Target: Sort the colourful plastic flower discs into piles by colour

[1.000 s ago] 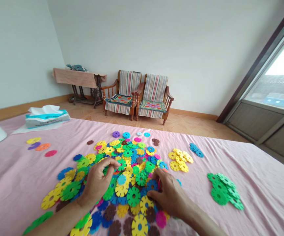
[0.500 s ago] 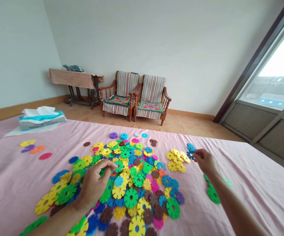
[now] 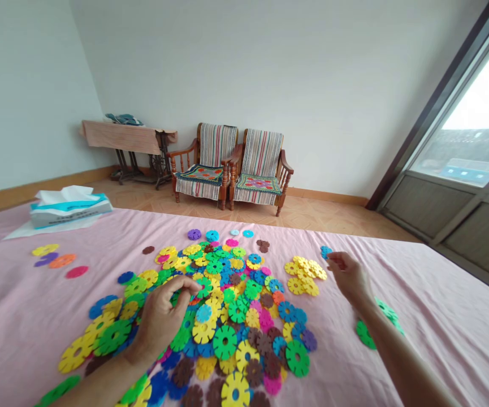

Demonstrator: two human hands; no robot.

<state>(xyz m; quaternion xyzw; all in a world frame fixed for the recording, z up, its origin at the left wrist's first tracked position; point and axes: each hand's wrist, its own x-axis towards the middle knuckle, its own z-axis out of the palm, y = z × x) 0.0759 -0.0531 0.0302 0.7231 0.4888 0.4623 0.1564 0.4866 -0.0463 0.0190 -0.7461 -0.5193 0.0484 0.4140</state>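
My left hand [image 3: 163, 311] is over a heap of colourful notched plastic discs [image 3: 226, 342]. Its thumb and forefinger are pinched close together beside a green disc [image 3: 204, 287]; whether anything small is between them is hidden. On the right, my right hand [image 3: 350, 280] has its fingers bent and slightly parted, with no disc visible in them. Its fingertips are just by a small group of blue discs [image 3: 325, 251]. Left of that hand lies a cluster of yellow discs [image 3: 306, 276]. Green discs [image 3: 367, 334] lie partly hidden behind my right forearm.
A pink cloth [image 3: 435, 316] covers the table. Several loose discs, including an orange disc [image 3: 63, 260], lie at left near a tissue box [image 3: 71, 212]. Brown discs [image 3: 263, 245] sit beyond the heap. Two wooden armchairs [image 3: 258, 189] stand by the wall.
The blue disc that was in my right hand has been let go by the blue group. That hand has drawn slightly up and its fingers have loosened. My left hand has barely moved.
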